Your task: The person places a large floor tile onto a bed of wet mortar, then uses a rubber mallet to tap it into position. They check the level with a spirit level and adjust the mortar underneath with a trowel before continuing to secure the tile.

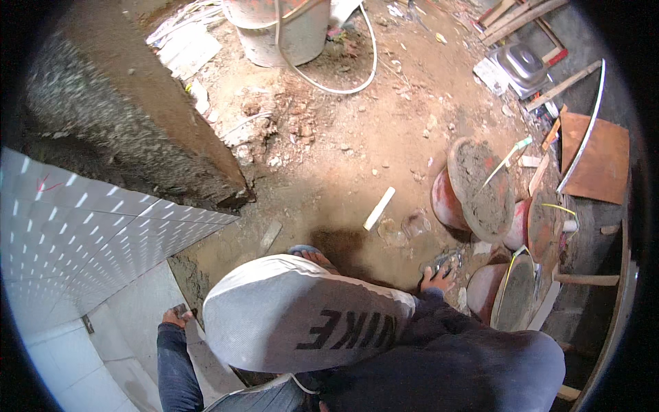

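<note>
The left hand [176, 317] is at the end of a dark blue sleeve, and its fingers are closed on a small grey piece [180, 309], whose kind I cannot tell. This piece is near the edge of a pale grey slab [147, 295], below the white tiled wall [96, 226]. What appears to be the right hand [437, 279] is low at the floor [329, 151], between the knees; its fingers look spread beside a dark grey object [449, 260], but I cannot tell if they grip it. Just to the right stand three reddish pails [449, 202] with grey mortar [480, 175] in them, and a thin stick [504, 165] with a green end leans over the largest one. A short white tube [379, 208] lies on the floor, well apart from the left hand
</note>
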Demonstrator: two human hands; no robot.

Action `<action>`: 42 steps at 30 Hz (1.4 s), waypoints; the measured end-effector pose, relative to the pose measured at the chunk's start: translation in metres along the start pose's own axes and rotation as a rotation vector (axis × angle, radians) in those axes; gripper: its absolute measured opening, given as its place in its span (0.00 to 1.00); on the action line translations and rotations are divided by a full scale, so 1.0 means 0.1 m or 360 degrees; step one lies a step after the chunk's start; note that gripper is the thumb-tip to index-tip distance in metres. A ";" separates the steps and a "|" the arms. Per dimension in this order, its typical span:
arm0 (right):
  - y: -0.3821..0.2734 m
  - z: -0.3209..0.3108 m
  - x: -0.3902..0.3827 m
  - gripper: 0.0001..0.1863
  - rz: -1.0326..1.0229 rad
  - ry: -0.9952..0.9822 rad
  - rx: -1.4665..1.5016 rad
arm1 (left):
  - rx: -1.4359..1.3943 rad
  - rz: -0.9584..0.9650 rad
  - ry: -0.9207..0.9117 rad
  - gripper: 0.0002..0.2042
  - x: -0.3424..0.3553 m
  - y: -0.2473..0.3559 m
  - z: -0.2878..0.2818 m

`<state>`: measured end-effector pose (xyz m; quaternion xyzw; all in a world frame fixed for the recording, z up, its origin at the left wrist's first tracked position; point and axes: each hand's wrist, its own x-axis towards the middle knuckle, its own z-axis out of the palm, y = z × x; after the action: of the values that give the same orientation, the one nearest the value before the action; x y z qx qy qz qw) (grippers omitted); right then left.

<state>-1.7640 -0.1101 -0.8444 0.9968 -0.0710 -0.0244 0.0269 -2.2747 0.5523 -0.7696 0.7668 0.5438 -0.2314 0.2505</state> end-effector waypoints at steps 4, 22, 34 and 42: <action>-0.19 0.22 -0.16 0.44 -0.0182 0.0230 0.0099 | 0.0089 0.0109 -0.0168 0.27 0.08 -1.10 0.03; 0.19 -0.57 -0.32 0.25 -0.1189 -0.1362 -0.0326 | 0.0081 0.0007 0.0054 0.34 -0.70 -0.74 0.04; -3.89 -0.50 -1.22 0.23 -0.3157 -0.1490 -0.0581 | -0.1195 -0.0576 0.0992 0.28 -2.33 -1.17 0.94; -3.42 -0.20 -3.98 0.22 -0.4289 -0.2323 -0.1092 | -0.1984 -0.1532 0.1730 0.15 -2.94 1.14 2.47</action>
<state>-2.1083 0.2860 -0.8256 0.0442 0.8481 -0.5018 0.1639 -2.2757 0.1522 -0.7599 0.1921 0.8681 0.4093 0.2049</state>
